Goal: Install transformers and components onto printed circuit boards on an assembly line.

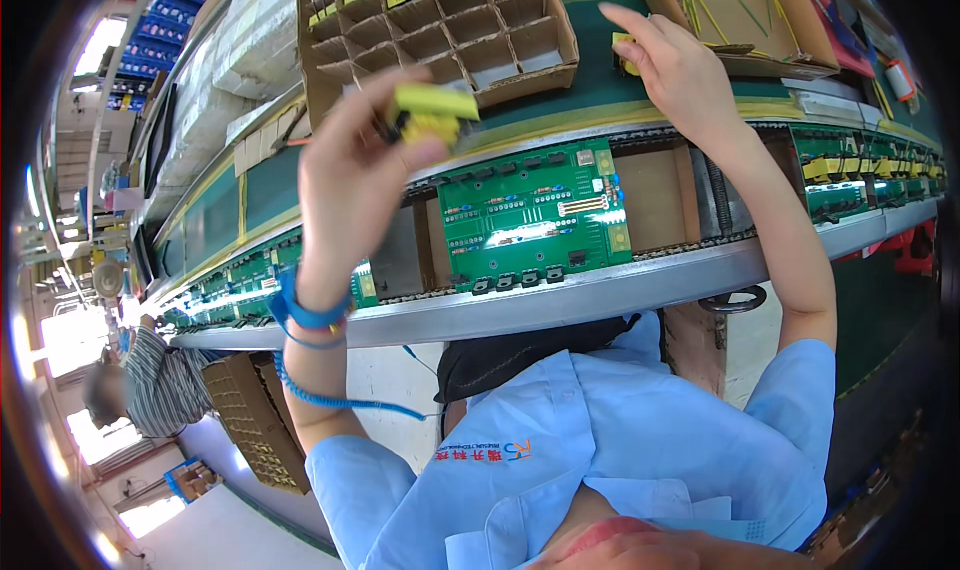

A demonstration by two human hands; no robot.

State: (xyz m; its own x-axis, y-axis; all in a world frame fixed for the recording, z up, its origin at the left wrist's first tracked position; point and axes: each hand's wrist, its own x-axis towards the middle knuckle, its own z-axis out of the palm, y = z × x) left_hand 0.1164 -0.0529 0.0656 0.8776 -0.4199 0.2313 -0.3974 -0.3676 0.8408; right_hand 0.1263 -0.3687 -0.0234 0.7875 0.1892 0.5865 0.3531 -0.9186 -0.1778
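My left hand (pixel 355 165) is raised over the near edge of the divided cardboard box, its thumb and fingers closed on a yellow transformer (pixel 437 110) with dark parts; motion blurs it a little. Farther right, my right hand (pixel 685 80) grips a second yellow transformer (pixel 625 54) near the thumb, the index finger stretched out past it. Part of that piece is hidden by the fingers. Below and between both hands, a green circuit board (pixel 525 215) lies in the line, with black components along its near edge and small parts across its middle.
The cardboard box (pixel 545 75) has several yellow transformers in its far cells. Another carton (pixel 750 10) holds yellow and green wires. A metal rail (pixel 560 295) runs along the near side. A blue wrist strap (pixel 310 315) with coiled cord (pixel 340 400) trails from my left wrist. More boards (pixel 855 170) sit rightward.
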